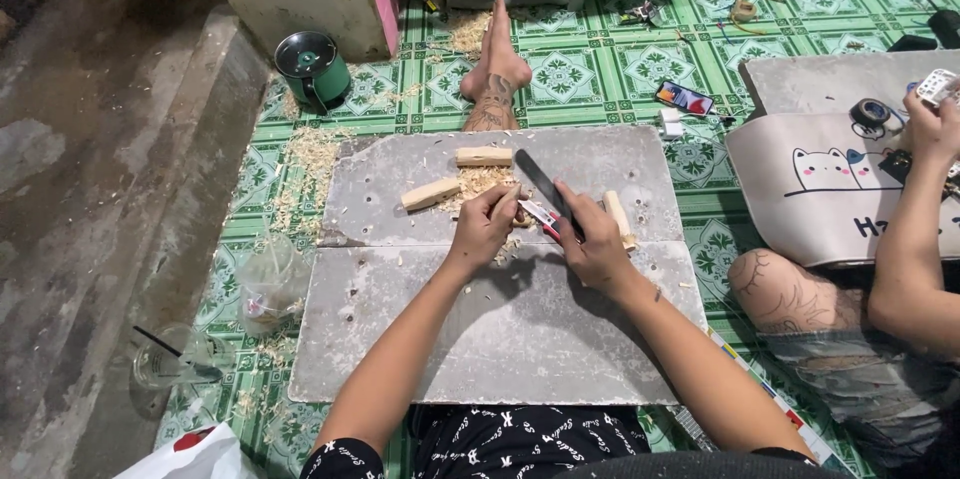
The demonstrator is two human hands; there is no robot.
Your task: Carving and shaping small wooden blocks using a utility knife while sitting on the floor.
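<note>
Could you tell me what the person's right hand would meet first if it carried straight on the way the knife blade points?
Probably the short wooden block at the grey board's far edge: the right hand aims its knife up and leftward. Depth is unclear; it might pass just right.

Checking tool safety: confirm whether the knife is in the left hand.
No, the right hand grips the knife; the left hand holds a wooden piece.

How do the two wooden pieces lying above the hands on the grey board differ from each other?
The upper wooden piece lies nearly level, while the lower wooden piece is tilted, its right end higher. The upper one sits farther from the left hand; the lower one lies to that hand's upper left, beside the shavings. Both are pale, short blocks resting untouched on the grey board.
</note>
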